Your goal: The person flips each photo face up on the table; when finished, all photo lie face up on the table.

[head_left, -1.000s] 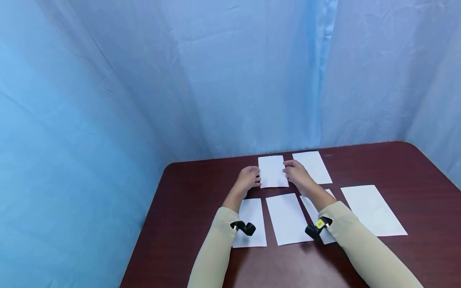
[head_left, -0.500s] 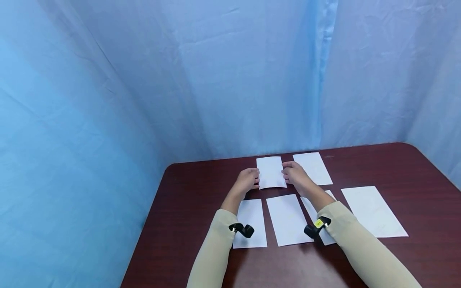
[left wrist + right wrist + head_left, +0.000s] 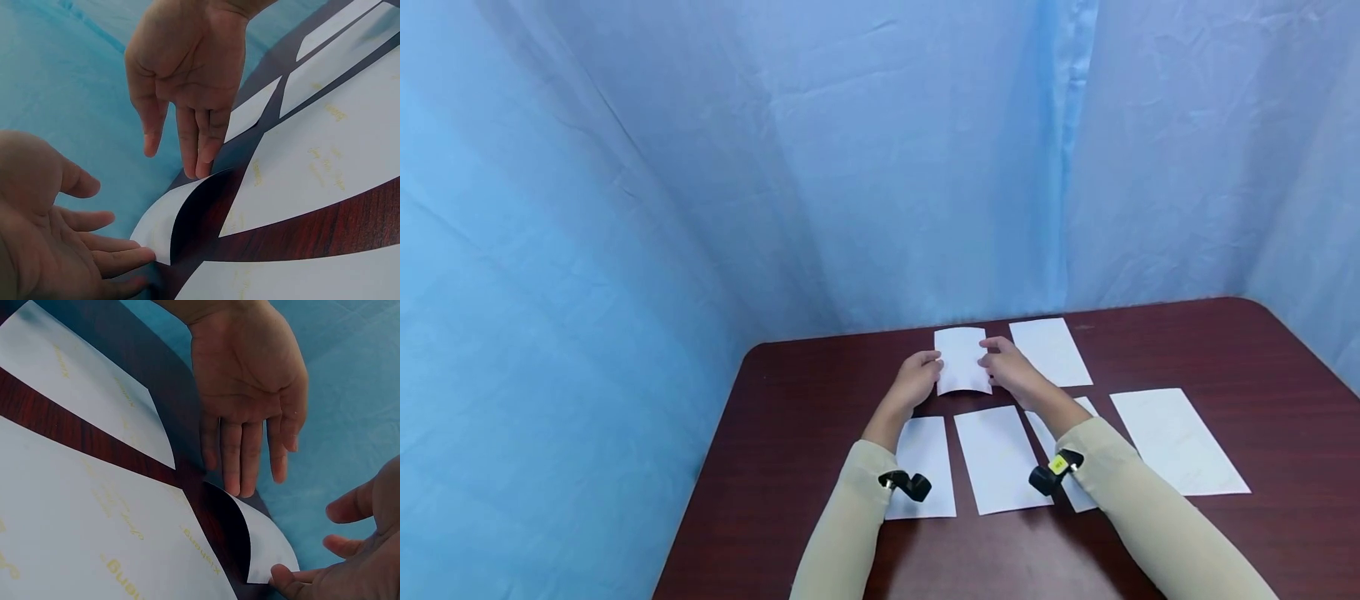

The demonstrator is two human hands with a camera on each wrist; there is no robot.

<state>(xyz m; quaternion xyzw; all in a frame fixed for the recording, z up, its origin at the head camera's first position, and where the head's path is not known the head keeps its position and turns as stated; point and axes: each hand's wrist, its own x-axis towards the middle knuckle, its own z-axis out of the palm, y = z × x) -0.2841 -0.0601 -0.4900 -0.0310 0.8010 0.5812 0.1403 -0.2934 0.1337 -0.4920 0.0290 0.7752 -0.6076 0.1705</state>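
Note:
A small white sheet of paper lies near the table's far edge, between my hands in the head view. Its middle bows upward, leaving a dark gap beneath, as the left wrist view shows of the same sheet. My left hand touches its left edge with extended fingertips. On the opposite edge, the fingertips of my right hand press inward. Both palms face each other, thumbs apart from the fingers, in the right wrist view, where the right hand is partly cut off.
Right of the bowed sheet lies another white sheet. A nearer row holds several sheets, among them a left one, a middle one and a right one. Faint yellow lettering marks them. A blue curtain hangs behind the dark red table.
The sheet between my hands lay nearly flat and now arches upward. My right hand has shifted slightly left toward the left hand; the other sheets stay put.

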